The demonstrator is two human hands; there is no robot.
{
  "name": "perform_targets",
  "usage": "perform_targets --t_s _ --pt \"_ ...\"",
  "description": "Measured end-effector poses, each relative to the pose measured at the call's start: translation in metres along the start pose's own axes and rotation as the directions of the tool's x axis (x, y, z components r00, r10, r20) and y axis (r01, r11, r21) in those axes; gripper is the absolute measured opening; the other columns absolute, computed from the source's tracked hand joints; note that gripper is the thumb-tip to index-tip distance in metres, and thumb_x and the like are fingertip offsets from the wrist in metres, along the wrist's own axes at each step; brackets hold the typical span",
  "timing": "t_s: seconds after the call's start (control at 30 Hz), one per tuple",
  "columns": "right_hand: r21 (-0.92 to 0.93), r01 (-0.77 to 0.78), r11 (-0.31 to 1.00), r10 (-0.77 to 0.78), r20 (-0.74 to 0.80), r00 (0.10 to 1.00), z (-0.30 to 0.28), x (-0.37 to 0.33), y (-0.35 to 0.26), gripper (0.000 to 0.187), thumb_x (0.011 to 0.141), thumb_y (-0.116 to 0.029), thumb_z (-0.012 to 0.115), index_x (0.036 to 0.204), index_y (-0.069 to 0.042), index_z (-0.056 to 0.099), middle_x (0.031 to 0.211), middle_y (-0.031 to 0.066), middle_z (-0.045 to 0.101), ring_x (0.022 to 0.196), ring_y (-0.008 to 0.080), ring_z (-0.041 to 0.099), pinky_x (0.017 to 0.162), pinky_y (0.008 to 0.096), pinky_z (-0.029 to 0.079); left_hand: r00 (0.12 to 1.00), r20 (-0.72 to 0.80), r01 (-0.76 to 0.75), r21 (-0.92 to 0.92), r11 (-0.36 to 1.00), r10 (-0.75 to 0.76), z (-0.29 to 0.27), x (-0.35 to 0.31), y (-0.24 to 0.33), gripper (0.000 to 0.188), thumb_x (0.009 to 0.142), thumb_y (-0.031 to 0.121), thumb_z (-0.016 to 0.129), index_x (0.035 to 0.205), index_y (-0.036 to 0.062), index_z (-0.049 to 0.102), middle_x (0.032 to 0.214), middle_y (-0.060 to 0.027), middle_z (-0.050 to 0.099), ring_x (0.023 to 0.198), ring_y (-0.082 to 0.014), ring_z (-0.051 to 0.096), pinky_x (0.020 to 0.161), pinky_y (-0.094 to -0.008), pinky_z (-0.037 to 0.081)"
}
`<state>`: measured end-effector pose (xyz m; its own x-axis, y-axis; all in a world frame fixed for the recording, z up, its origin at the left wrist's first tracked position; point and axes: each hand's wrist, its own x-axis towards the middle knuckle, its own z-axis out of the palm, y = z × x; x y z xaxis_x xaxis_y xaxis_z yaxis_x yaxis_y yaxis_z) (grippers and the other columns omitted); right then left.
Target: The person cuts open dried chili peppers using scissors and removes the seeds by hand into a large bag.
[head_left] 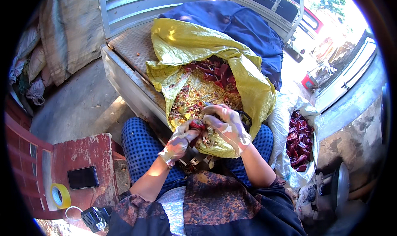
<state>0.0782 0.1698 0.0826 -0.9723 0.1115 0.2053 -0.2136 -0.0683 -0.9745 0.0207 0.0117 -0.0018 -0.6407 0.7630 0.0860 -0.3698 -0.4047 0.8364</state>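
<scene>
My left hand [180,141], in a pale patterned glove, is closed on a dried red chili pepper [198,125]. Close beside it, my right hand [228,126], gloved alike, has its fingers curled toward the pepper; what they grip is hidden. A dark loop [247,119] shows at the outer side of the right hand, its kind unclear. Below and beyond both hands lies an open yellow woven sack [182,45], its edge across my lap. Inside are loose yellow seeds and stem bits [198,91], with more dried red chili peppers [225,75] toward the far side.
A white sack [282,128] of dried red peppers [300,141] stands at my right. The sack rests against a metal cart bed [132,50] with a dark blue cloth [231,19]. At left, a worn red chair [82,153] bears a phone [83,177] and yellow tape [60,196].
</scene>
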Motion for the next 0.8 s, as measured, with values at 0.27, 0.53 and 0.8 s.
perform_targets --t_s 0.27,0.53,0.8 --pt "-0.522 0.318 0.792 -0.148 0.34 0.929 0.004 0.007 -0.007 0.024 0.079 -0.006 0.066 0.103 -0.006 0.065 0.09 0.0069 0.06 0.083 0.0174 0.059 0.073 0.0271 0.048 0.997 0.075 -0.018 -0.071 0.997 0.023 -0.004 -0.002 0.0 0.042 0.089 0.029 0.051 0.121 0.0009 0.048 0.099 -0.0029 0.058 0.084 -0.0097 0.055 0.073 -0.0208 0.045" --pt "-0.493 0.145 0.858 -0.087 0.137 0.987 0.011 -0.011 0.01 0.011 0.082 -0.007 0.063 0.091 -0.001 0.062 0.078 0.0035 0.06 0.073 0.0138 0.058 0.065 0.026 0.046 0.997 -0.073 -0.001 0.009 1.0 0.002 0.012 -0.006 -0.005 0.028 0.074 0.024 0.053 0.094 0.0054 0.057 0.074 0.0023 0.052 0.058 -0.0054 0.039 0.051 -0.0184 0.029" --pt "0.346 -0.362 0.865 0.394 -0.024 0.919 0.016 -0.025 0.012 0.008 0.084 -0.014 0.064 0.086 -0.007 0.061 0.069 -0.0052 0.054 0.053 0.0009 0.043 0.046 0.0157 0.033 0.982 -0.01 -0.175 0.296 0.939 0.186 -0.003 -0.008 -0.022 0.036 0.078 0.028 0.053 0.097 -0.001 0.06 0.078 0.0018 0.058 0.065 -0.0032 0.048 0.058 -0.0163 0.039"
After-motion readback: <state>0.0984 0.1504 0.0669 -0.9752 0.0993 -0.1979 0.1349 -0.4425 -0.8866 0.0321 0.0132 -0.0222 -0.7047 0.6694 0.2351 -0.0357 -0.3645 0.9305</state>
